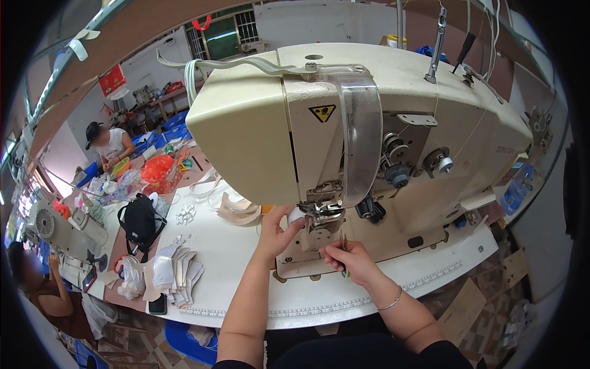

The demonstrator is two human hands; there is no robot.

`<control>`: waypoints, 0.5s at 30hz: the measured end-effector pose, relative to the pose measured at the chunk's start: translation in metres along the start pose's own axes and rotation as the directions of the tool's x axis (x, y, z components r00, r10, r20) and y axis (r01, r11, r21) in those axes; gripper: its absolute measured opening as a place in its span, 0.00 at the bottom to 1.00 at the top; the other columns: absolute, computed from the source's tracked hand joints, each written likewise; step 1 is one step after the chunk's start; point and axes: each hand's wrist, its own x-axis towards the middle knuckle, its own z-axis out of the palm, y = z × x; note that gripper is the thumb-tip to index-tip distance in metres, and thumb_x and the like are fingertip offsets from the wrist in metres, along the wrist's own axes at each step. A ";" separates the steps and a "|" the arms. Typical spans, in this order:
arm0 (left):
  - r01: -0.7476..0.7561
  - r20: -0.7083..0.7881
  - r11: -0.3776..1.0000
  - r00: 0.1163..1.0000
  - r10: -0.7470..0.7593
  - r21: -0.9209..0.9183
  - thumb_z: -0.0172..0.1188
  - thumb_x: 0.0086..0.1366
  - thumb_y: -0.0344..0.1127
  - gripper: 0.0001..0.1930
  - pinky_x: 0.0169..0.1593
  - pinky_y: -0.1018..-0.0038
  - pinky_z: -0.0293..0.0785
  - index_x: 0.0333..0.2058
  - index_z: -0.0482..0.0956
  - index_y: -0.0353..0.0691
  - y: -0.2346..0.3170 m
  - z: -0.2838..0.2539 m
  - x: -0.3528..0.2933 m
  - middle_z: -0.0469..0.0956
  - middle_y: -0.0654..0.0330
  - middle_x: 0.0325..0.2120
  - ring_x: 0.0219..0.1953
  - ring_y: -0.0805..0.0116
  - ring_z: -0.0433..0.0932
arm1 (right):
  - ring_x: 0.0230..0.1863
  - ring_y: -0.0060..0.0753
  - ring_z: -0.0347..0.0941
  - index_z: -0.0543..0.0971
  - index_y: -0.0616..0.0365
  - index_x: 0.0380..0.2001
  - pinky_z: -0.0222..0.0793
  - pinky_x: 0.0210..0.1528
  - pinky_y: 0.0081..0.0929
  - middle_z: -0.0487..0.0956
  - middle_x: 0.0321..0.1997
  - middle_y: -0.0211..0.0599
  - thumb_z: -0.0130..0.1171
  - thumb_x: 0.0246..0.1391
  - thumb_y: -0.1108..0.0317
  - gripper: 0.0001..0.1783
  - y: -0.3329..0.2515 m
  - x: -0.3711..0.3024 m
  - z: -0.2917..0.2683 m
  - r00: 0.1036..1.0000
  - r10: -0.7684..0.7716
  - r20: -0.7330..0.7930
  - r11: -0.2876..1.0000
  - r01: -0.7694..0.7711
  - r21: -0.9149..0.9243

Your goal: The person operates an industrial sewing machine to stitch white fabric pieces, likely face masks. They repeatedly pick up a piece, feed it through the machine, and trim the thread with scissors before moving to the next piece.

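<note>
cream-coloured sewing machine [369,123] fills the view, its needle area just above both hands. left hand [276,234] reaches up w/ fingers [294,222] pressed on a small pale piece [297,214] right beside the presser foot [322,212]. right hand [350,258] sits just below the foot, fingers pinching small green-handled snips [344,246], blades pointing up. white surface [233,246] lies under both wrists. left of the left hand, well apart: a stack of pale cut pieces [178,270] & a black bag [140,221].
</note>
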 end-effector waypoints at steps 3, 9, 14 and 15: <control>0.053 -0.001 0.998 0.999 -0.053 0.019 0.60 0.52 0.28 0.12 0.34 0.82 0.67 0.35 0.71 0.34 -0.008 -0.004 -0.003 0.68 0.65 0.28 0.34 0.78 0.68 | 0.20 0.12 0.63 0.76 0.61 0.32 0.58 0.21 0.11 0.74 0.23 0.25 0.54 0.52 0.63 0.12 0.004 0.000 0.000 1.000 0.019 0.001 1.000 -0.019 -0.017; 0.036 -0.056 0.999 0.998 -0.035 0.007 0.64 0.48 0.33 0.16 0.42 0.75 0.67 0.37 0.76 0.38 -0.005 -0.005 -0.004 0.74 0.58 0.33 0.37 0.66 0.72 | 0.24 0.33 0.69 0.76 0.57 0.31 0.67 0.30 0.27 0.74 0.23 0.33 0.57 0.42 0.70 0.08 0.030 -0.005 -0.005 0.898 -0.429 0.099 0.430 0.299 -0.852; 0.024 -0.036 0.998 0.999 -0.026 -0.050 0.63 0.49 0.32 0.17 0.47 0.74 0.66 0.40 0.75 0.37 0.009 -0.001 0.001 0.73 0.58 0.39 0.43 0.66 0.71 | 0.32 0.39 0.69 0.76 0.55 0.30 0.67 0.34 0.32 0.70 0.28 0.36 0.56 0.33 0.77 0.14 0.053 -0.025 -0.005 0.881 -0.401 0.252 0.122 0.324 -0.938; 0.008 -0.051 0.997 0.999 -0.012 -0.080 0.63 0.50 0.32 0.17 0.48 0.74 0.65 0.40 0.75 0.37 0.004 0.001 -0.002 0.73 0.57 0.41 0.45 0.66 0.70 | 0.33 0.39 0.69 0.75 0.55 0.30 0.67 0.34 0.32 0.70 0.29 0.36 0.56 0.32 0.77 0.15 0.054 -0.027 -0.003 0.880 -0.409 0.242 0.123 0.316 -0.941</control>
